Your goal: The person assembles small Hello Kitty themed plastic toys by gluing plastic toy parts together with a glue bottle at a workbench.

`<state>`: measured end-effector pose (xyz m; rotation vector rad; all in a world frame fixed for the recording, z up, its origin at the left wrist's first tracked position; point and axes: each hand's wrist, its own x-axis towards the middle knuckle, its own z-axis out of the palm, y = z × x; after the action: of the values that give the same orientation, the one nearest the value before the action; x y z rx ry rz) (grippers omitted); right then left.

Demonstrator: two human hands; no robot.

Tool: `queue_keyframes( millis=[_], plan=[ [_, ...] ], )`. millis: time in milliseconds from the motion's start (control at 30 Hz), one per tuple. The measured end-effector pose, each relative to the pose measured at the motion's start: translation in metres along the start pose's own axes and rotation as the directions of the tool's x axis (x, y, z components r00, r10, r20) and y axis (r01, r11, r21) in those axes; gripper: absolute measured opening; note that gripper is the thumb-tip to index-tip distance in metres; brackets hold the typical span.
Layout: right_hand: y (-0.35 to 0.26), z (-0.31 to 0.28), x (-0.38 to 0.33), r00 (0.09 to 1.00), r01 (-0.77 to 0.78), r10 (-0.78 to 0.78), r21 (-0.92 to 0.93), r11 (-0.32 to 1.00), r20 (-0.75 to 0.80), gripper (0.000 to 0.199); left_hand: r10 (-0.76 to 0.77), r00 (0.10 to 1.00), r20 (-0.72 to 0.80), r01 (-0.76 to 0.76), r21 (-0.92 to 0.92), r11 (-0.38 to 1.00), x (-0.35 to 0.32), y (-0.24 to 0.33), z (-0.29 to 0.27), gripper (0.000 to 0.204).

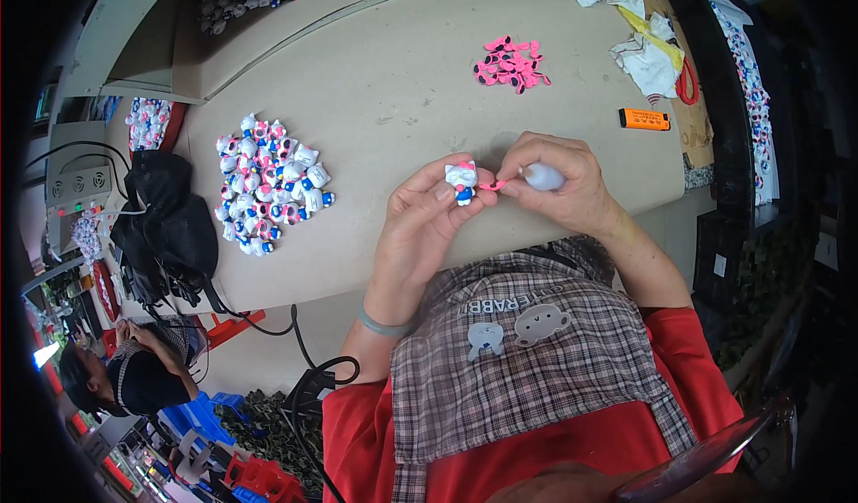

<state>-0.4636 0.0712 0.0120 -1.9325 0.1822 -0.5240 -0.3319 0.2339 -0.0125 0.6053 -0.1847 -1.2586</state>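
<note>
My left hand (427, 212) pinches a small white cat figurine (462, 178) with a pink bow and blue clothing, held upright above the table's near edge. Close beside it, my right hand (565, 181) grips a small pink piece (492, 185) between thumb and finger. The same hand also cradles a whitish squeeze bottle (542, 177) with a narrow tip. The pink piece is next to the figurine; whether they touch is hard to tell. Farther off lies a pile of pink pieces with black parts (511, 64). To the left spreads a heap of similar figurines (268, 181).
An orange box (644, 119) lies at right, near red-handled scissors (686, 83) and crumpled white cloths (645, 63). A black bag (170, 222) hangs at the table's left edge, with cables below. Another person (134, 369) sits at lower left. A tray of figurines (749, 92) stands far right.
</note>
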Motion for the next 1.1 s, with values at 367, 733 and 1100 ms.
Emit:
queue_keyframes(
  millis=[367,733,1100],
  plan=[
    [-0.010,0.007,0.001,0.852,-0.481,0.503,0.590,0.648,0.142,0.007,0.234,0.972,-0.021,-0.190,0.519,0.834,-0.002,-0.005,0.007,0.039],
    [-0.006,0.013,-0.003,0.838,-0.500,0.528,0.578,0.645,0.136,0.011,0.232,0.973,0.009,-0.190,0.602,0.775,-0.003,-0.008,0.009,0.037],
    [-0.016,0.028,-0.008,0.832,-0.479,0.549,0.402,0.780,-0.075,0.010,0.310,0.950,0.042,-0.245,0.714,0.655,-0.002,-0.009,0.015,0.033]
  ],
)
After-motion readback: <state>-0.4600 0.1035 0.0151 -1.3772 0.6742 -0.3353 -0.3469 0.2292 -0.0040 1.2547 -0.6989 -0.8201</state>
